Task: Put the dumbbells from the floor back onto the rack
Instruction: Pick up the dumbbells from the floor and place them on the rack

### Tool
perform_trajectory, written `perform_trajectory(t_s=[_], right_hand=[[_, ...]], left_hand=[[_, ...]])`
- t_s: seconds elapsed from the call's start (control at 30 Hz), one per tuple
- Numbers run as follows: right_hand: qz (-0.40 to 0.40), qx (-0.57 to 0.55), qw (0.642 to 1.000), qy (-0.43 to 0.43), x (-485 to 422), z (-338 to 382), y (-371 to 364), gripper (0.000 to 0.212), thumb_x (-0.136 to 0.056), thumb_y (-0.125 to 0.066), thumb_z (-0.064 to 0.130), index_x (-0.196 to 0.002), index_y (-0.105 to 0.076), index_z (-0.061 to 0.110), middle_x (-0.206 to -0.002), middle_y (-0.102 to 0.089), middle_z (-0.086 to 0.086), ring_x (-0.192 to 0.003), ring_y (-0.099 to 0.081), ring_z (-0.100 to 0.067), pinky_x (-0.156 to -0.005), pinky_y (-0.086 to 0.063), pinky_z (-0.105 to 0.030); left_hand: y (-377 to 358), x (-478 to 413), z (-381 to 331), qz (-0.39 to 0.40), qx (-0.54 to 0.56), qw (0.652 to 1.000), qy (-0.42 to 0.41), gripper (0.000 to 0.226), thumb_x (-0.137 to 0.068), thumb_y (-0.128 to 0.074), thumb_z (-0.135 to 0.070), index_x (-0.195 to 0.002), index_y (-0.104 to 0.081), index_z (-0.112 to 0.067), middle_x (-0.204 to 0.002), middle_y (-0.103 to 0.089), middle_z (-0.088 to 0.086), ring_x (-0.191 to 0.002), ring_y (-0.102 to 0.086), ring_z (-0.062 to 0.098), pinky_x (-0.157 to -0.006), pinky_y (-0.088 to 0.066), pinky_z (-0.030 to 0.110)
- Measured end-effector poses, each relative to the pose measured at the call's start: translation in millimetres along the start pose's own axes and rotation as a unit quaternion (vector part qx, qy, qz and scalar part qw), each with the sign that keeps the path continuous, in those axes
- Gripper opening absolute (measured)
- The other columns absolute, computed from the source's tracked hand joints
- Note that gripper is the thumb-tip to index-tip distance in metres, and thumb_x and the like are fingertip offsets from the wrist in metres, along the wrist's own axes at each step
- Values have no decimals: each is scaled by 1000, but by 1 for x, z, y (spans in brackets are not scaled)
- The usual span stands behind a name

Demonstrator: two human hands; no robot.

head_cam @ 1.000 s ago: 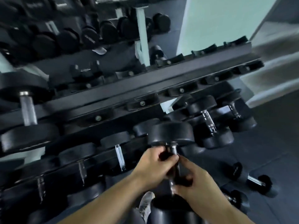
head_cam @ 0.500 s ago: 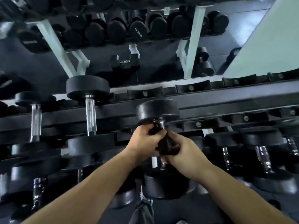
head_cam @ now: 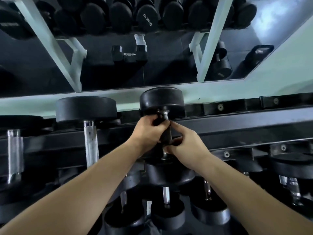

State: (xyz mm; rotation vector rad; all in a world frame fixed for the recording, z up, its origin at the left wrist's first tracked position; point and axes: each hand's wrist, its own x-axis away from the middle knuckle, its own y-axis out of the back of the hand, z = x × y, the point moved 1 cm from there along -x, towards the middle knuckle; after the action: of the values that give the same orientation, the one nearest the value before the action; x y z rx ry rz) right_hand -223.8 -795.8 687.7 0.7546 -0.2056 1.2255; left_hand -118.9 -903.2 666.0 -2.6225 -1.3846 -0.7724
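Gripping dumbbell [head_cam: 161, 100] handle: left hand [head_cam: 147, 131], right hand [head_cam: 184, 146] both curled round it. Likely heavy, rigid; bar best hold, far head at rack [head_cam: 237, 122].

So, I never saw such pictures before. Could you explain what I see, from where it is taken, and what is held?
No machine here: the two grips are a person's bare hands, filmed by one camera worn on the head. The left grip and right grip both curl round the handle of a black dumbbell at the upper tier of a dark rack. A second dumbbell rests beside it, to the left; further dumbbells lie on the tier below. Whether the held one already rests there, I cannot tell.
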Motion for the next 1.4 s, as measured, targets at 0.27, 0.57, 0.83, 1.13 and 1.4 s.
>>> perform_trajectory(t_s=[0.27, 0.57, 0.83, 1.13, 1.4], right_hand=[[8, -17, 1000, -8, 4, -5, -6, 80, -84, -69, 12, -145, -40, 53, -63, -71, 10, -46, -55, 0, -49, -41, -13], [13, -8, 1000, -5, 2, -16, -4, 84, -84, -73, 15, -150, -34, 51, -83, -78, 8, -59, -62, 4, -54, -42, -6], [-34, 42, 998, 26, 11, -28, 1, 72, -86, -73, 31, -149, -40, 46, -98, -70, 14, -92, -66, 0, -87, -55, -21], [-173, 78, 982, 15, 73, -86, 40, 55, -94, -67, 28, -144, -49, 36, -118, -63, 16, -103, -63, 0, -93, -52, -25], [-264, 117, 951, -108, 198, -198, 60, 57, -95, -65, 35, -149, -44, 34, -129, -59, 14, -112, -61, -6, -87, -51, -23]], left_hand=[[2, -6, 17, 30, -18, 999, -17, 24, -75, -74, -43, -84, -75, -21, -84, -77, 12, -91, -77, 42, -83, -63, 62], [-1, -6, 22, 32, -54, 998, -28, 29, -71, -72, -54, -89, -74, -31, -86, -78, 0, -91, -79, 28, -85, -64, 56], [7, 17, -4, 19, -246, 968, -31, 27, -95, -68, -49, -107, -73, -26, -99, -77, -8, -95, -73, 15, -90, -60, 42], [-45, 60, -61, 34, -406, 889, -208, 28, -96, -62, -53, -109, -65, -28, -98, -64, -12, -88, -64, 13, -79, -51, 33], [-211, 94, -58, 258, -483, 777, -309, 52, -99, -58, -52, -143, -52, -25, -133, -59, 0, -119, -62, 23, -94, -56, 46]])
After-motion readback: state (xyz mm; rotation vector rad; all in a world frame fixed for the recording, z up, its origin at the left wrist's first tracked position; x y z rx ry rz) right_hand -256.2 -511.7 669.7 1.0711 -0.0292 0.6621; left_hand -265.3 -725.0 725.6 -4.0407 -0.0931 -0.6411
